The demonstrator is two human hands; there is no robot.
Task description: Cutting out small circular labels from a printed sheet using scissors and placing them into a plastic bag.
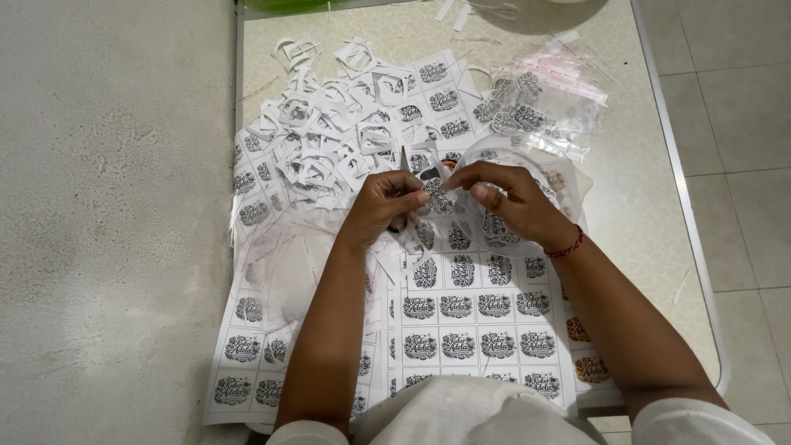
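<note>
My left hand (pixel 386 206) and my right hand (pixel 511 200) meet over the middle of a low table (pixel 643 214). Both pinch one small cut-out sticker (pixel 437 196) with a black ornate print between their fingertips. A thin blade or scissor tip (pixel 404 158) sticks up from my left hand. My right wrist wears a red thread bracelet (pixel 568 245). Under my forearms lie printed sticker sheets (pixel 478 317) with rows of the same black design.
A heap of white paper offcuts (pixel 321 140) fills the table's left and back. Clear plastic bags with stickers (pixel 544 99) lie at the back right, a clear round lid (pixel 503 152) beside them. Grey wall left, tiled floor right.
</note>
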